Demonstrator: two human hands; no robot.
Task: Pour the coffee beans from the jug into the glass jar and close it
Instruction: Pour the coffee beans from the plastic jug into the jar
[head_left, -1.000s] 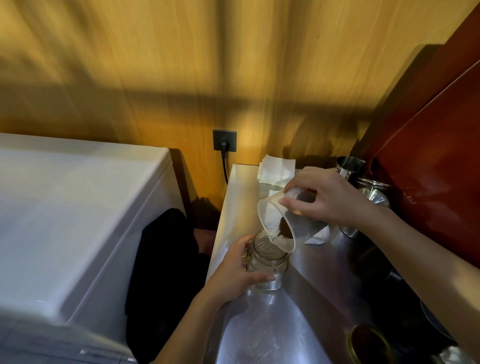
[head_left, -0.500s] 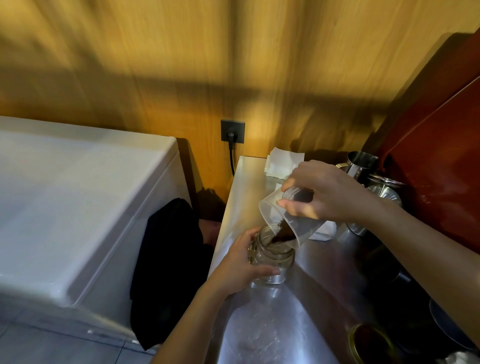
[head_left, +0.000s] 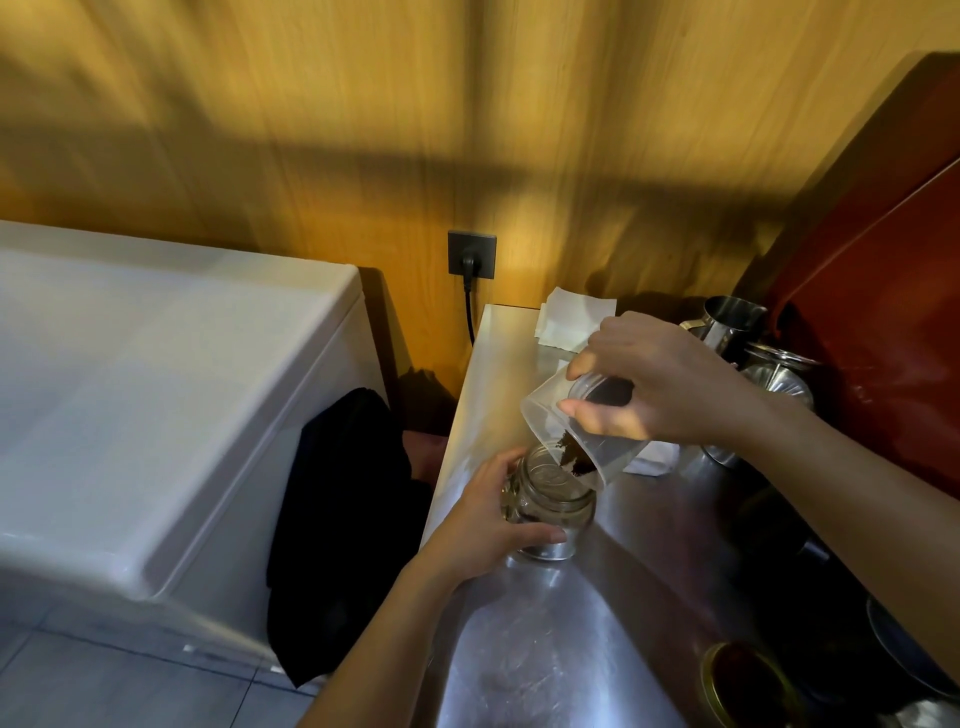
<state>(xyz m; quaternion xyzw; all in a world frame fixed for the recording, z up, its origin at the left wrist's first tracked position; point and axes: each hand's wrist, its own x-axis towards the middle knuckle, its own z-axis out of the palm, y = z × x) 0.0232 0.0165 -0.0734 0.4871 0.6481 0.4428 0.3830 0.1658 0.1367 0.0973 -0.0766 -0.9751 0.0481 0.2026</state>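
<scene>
A clear glass jar (head_left: 558, 512) stands upright on the steel counter (head_left: 550, 654). My left hand (head_left: 485, 525) wraps its left side. My right hand (head_left: 649, 379) grips a translucent plastic jug (head_left: 550, 415), tipped steeply with its mouth over the jar's opening. Dark coffee beans (head_left: 574, 457) slide along the jug's lower lip toward the jar, and some dark beans show at the jar's bottom. A gold-rimmed lid (head_left: 745, 686) lies on the counter at the lower right, apart from the jar.
Steel pitchers (head_left: 732, 325) and a metal pot (head_left: 779, 382) stand at the back right beside a red panel (head_left: 893, 291). White paper napkins (head_left: 569, 322) lie at the back. A white chest appliance (head_left: 156, 405) and a black cloth (head_left: 343, 525) sit left of the counter's edge.
The jug has tipped further and its mouth has come down over the jar; the beans have slid to the lip and begun dropping in. My left hand keeps holding the jar.
</scene>
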